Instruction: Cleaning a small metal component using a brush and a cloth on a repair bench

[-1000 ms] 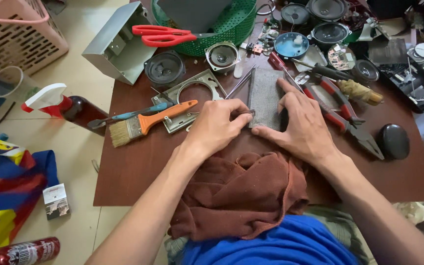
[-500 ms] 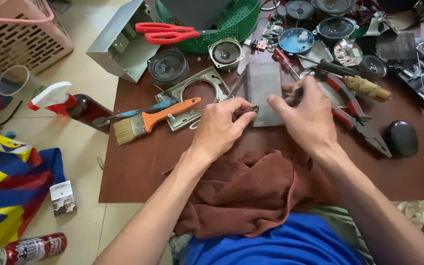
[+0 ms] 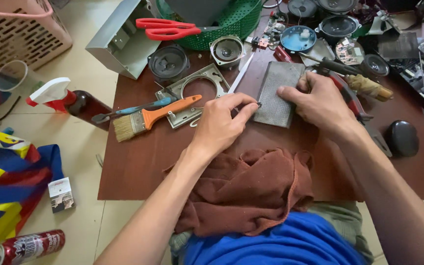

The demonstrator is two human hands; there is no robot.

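Mesh grille (image 3: 278,93), a flat grey rectangle, lies on the brown bench (image 3: 138,162) between my two hands. Going left to right: an orange-handled brush (image 3: 148,119) rests well to the left; my left hand (image 3: 219,125) pinches something tiny at the grille's left edge, fingers pressed together; my right hand (image 3: 322,103) presses down on its right side, fingers curled. It looks thin, light, stiff but bendable; I judge the edges the safest hold.
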